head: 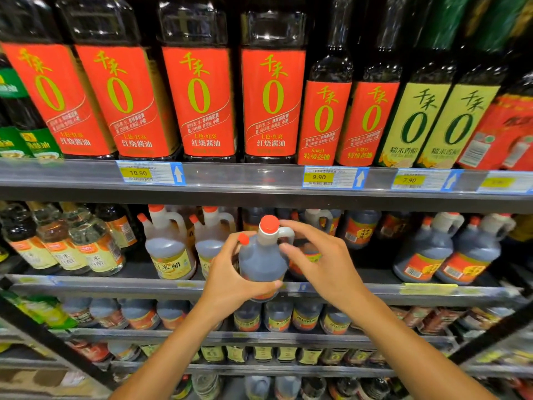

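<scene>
Holding the jug w/ the left grip wrapped round its belly, thumb across the front low down. Jug looks lifted off the shelf, out in front of the row, cap above the grip. Right grip sits just right of it, slack, w/ index over and thumb under the handle, not closed on it; touching or not, can't tell. Step, prob.: taking one jug out, or setting it back in the gap behind the right grip. Next move needs the right fingers to close on the handle before the left lets go. Keep jug upright, clear of the pale jugs left of the left grip.
</scene>
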Tool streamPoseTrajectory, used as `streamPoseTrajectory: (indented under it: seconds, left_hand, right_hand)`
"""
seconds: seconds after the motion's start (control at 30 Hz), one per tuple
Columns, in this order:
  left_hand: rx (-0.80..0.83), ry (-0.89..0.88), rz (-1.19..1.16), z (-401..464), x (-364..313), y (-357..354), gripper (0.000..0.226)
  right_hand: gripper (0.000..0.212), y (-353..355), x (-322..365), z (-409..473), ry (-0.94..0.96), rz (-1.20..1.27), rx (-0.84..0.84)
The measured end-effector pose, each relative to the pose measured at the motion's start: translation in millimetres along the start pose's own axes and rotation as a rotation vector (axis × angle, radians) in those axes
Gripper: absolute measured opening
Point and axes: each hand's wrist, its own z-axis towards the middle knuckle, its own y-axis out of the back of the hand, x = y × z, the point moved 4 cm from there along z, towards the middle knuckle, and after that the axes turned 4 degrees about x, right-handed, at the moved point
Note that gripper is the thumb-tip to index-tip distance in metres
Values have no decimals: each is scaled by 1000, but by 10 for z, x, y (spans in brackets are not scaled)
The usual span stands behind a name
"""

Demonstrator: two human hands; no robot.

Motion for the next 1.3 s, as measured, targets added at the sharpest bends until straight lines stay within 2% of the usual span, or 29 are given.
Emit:
streamPoseTrajectory:
  seconds: [0.1,0.3,0.43,0.53,0.73,0.83,0.93,1.03,1.13,1.3]
  left_hand:
    - [-13,-26,11,39,-10,-31,83]
    - [-39,-31,82,149,50,-127,82]
    - [-55,-55,181,182,233,-186,82]
    - [-58,-8,184,164,384,-255,86]
    - [-56,80,147,188,528,-363,61]
    - [-34,114,227,282,478,-354,67]
    - [-73,55,295,284,443,-383,69]
    - [-146,-21,314,229,427,-456,70]
    - [-183,-1,358,246,439,-465,75]
    - [-198,48,448,300,469,-414,56]
  right_hand:
    - [27,32,5,48,56,22,-50]
    - [22,18,-140,-18,83,4,-145]
    - [24,-38,-309,-78,45,-6,-133]
    - [25,-109,-428,-98,-1,-16,-120]
    - [25,-199,-574,-44,-152,46,-174]
    - [20,-231,-607,74,-188,40,-196]
    - [23,-240,-616,174,-200,-10,-218]
    - [21,-307,-647,197,-207,-32,-160]
    - [34,-380,-694,192,-258,-18,-85]
    - [55,-441,-580,93,-218,228,-68]
